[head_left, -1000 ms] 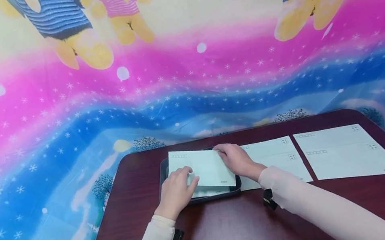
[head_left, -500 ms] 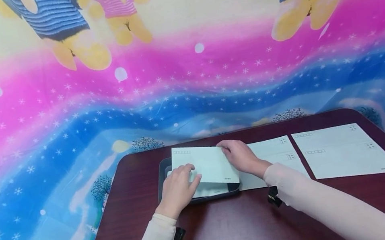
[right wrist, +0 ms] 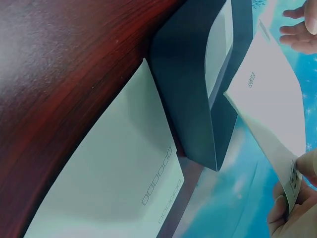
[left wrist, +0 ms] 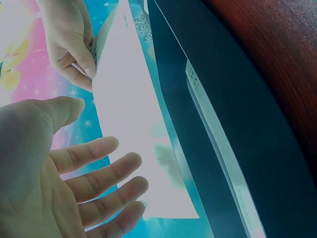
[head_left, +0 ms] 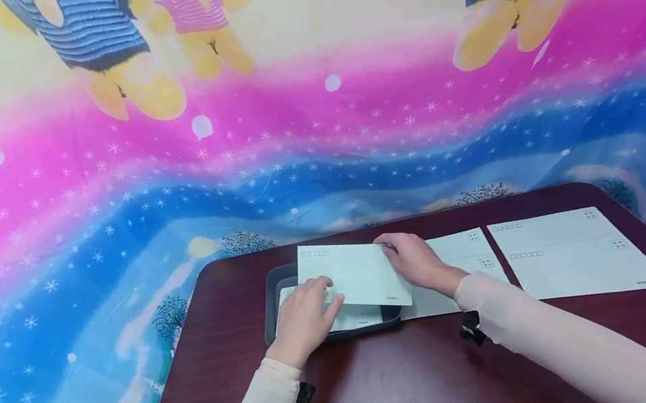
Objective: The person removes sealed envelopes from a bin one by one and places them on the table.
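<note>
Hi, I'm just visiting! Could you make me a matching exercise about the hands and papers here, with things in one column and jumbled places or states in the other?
Things:
1. Right hand
2. Left hand
3. Tray
4. Rightmost envelopes

Places or states:
A. lying flat on the table
B. dark, with pale paper inside
C. pinching the raised envelope
D. open, gripping nothing

Right pairs: 1-C, 2-D, 3-B, 4-A.

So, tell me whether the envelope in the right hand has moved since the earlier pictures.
Yes: in the head view, the held envelope has shifted rightward against the dark tray.
</note>
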The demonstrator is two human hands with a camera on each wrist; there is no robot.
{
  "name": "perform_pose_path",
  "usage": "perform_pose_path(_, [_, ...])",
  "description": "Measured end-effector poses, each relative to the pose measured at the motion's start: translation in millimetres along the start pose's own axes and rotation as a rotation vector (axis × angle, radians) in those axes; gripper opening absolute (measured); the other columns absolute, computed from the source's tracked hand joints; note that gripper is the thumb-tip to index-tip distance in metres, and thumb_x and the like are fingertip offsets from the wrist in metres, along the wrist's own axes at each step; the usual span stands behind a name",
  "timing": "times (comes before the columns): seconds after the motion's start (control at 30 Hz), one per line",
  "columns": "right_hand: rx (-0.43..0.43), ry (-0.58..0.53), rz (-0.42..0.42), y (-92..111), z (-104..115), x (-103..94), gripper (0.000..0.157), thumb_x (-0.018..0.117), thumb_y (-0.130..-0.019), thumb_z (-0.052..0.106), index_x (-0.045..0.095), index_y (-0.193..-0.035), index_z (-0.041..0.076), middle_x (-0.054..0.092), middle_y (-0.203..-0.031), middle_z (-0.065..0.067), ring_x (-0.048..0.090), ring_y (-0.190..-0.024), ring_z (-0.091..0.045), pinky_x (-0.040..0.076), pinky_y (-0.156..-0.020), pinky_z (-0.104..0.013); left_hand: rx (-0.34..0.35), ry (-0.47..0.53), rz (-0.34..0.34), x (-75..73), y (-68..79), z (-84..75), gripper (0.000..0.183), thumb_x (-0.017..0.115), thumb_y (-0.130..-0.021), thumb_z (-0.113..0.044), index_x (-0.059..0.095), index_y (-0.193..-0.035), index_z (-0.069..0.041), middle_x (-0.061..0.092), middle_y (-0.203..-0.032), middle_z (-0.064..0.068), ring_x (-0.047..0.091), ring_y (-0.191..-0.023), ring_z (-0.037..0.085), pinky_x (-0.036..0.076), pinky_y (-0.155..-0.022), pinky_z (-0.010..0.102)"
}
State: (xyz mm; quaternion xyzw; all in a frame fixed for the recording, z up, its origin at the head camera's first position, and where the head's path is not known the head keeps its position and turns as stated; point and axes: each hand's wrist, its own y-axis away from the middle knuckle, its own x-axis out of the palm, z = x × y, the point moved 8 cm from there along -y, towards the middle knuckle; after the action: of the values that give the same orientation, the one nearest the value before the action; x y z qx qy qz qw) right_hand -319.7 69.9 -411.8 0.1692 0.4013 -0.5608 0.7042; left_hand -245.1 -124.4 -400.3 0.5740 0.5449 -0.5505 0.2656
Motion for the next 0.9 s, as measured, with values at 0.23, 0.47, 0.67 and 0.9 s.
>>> perform_pose_path(0.23, [0.010, -0.005, 0.012, 3.9, -6.7, -3.3, 0.029, 0.053, -0.105, 0.012, 0.066, -0.130, 0.008, 0.071, -0.126, -0.012, 0.068, -0.111, -0.029, 0.055, -0.088, -0.047, 0.005, 0.006, 0.015, 2.1, 0.3, -2.6, 0.033, 0.066, -0.097, -0.039, 0.069, -0.117, -0.013, 0.075, -0.108, 0.005, 0.070, -0.088, 0.020, 0.057, -0.075, 0.039])
perform_pose_path(0.47, [0.026, -0.007, 0.007, 10.1, -16.3, -9.9, 0.028, 0.052, -0.105, 0.011, 0.067, -0.128, 0.008, 0.071, -0.124, -0.014, 0.069, -0.110, -0.030, 0.055, -0.086, -0.047, 0.007, 0.008, 0.021, 3.6, 0.0, -5.8, 0.033, 0.066, -0.097, -0.039, 0.069, -0.117, -0.014, 0.075, -0.107, 0.005, 0.070, -0.090, 0.022, 0.057, -0.074, 0.039])
perform_pose_path(0.67, [0.030, -0.005, 0.016, 16.2, -24.2, -11.2, 0.029, 0.052, -0.105, 0.011, 0.067, -0.128, 0.006, 0.071, -0.124, -0.015, 0.068, -0.110, -0.031, 0.055, -0.087, -0.048, 0.005, 0.016, 0.025, 5.4, 0.5, -8.8, 0.034, 0.066, -0.097, -0.040, 0.069, -0.118, -0.013, 0.075, -0.108, 0.005, 0.069, -0.090, 0.023, 0.057, -0.074, 0.039])
perform_pose_path(0.9, [0.023, 0.011, 0.025, 22.8, -31.9, -13.7, 0.029, 0.052, -0.105, 0.011, 0.067, -0.129, 0.007, 0.070, -0.128, -0.015, 0.066, -0.116, -0.033, 0.054, -0.091, -0.051, 0.009, 0.023, 0.022, 5.2, 1.5, -11.2, 0.034, 0.067, -0.097, -0.039, 0.069, -0.119, -0.013, 0.075, -0.108, 0.005, 0.069, -0.091, 0.022, 0.057, -0.076, 0.040])
